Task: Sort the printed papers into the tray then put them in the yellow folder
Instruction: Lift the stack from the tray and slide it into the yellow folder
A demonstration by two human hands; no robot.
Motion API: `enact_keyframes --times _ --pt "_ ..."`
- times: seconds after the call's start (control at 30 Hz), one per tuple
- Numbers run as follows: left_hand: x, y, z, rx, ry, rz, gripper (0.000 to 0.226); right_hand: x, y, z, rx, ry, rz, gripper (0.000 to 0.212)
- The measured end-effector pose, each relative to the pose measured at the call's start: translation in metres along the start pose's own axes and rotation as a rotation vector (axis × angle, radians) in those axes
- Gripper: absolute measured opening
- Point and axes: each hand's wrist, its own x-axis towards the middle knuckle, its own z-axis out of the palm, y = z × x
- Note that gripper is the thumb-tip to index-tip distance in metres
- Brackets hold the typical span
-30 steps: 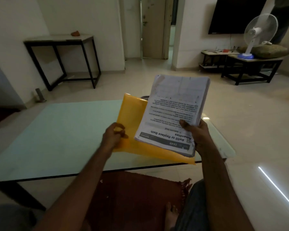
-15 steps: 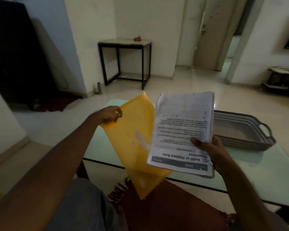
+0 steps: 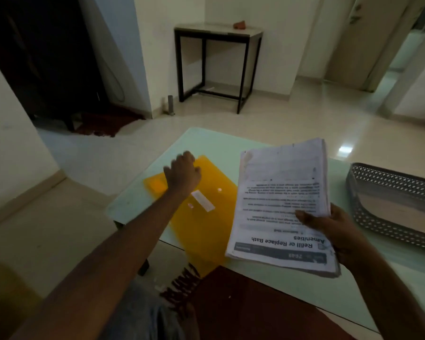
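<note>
**Papers in hand, folder flat on the table**

The stack of printed papers (image 3: 280, 200) sat right of centre in the frame, gripped at its lower right edge by the right hand (image 3: 334, 229) — thumb pressed on the top sheet, whose heading read upside down. Just left of it the yellow folder (image 3: 206, 231) lay flat on the pale glass table (image 3: 219, 143), its near corner overhanging the edge. The left hand (image 3: 183, 173) was over the folder's far left corner; it was blurred and its fingers were hidden, so its grip could not be told. At the right edge stood 1 grey perforated tray (image 3: 388, 176), apart from the papers. At the bottom lay a dark red rug (image 3: 255, 305); in the upper centre stood a black-legged side table (image 3: 219, 33).
</note>
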Motion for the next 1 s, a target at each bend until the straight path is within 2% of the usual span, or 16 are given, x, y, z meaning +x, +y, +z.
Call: enact_keyframes --times 0.07,0.17,0.23,0.3,0.37,0.4,0.53,0.6,0.67,0.83,0.93,1.0 --pt "-0.029 0.008 0.022 -0.097 -0.154 -0.056 0.048 0.001 -0.004 -0.007 0.019 0.029 -0.006 0.032" --pt "-0.052 0.025 0.037 0.005 -0.293 -0.154 0.095 -0.005 -0.006 -0.017 0.047 0.063 -0.043 0.031" --pt "-0.055 0.036 0.037 0.036 -0.299 -0.199 0.113 -0.01 -0.007 -0.022 0.056 0.071 -0.054 0.032" --pt "-0.056 0.042 0.041 0.039 -0.314 -0.222 0.12 -0.015 -0.006 -0.026 0.059 0.059 -0.044 0.035" --pt "-0.055 0.046 0.047 0.046 -0.337 -0.239 0.112 -0.018 -0.007 -0.028 0.058 0.054 -0.036 0.035" --pt "-0.055 0.047 0.049 0.046 -0.349 -0.249 0.101 -0.019 -0.008 -0.029 0.058 0.059 -0.034 0.034" --pt "-0.048 0.049 0.051 -0.133 -0.291 -0.277 0.031 -0.02 -0.009 -0.03 0.065 0.083 -0.024 0.033" --pt "-0.043 0.047 0.051 -0.284 -0.265 -0.269 0.012 -0.018 -0.009 -0.03 0.068 0.084 -0.017 0.034" --pt "-0.038 0.044 0.045 -0.384 -0.262 -0.225 0.009 -0.016 -0.011 -0.03 0.063 0.083 -0.014 0.033" --pt "-0.033 0.03 0.014 -0.268 -0.137 -0.006 0.014 -0.014 -0.012 -0.031 0.062 0.073 -0.03 0.033" --pt "-0.048 0.03 0.004 -0.307 -0.206 0.078 0.015 -0.016 -0.013 -0.033 0.066 0.06 -0.049 0.033" --pt "-0.061 0.035 0.005 -0.36 -0.314 0.112 0.023 -0.017 -0.014 -0.036 0.069 0.071 -0.052 0.032"
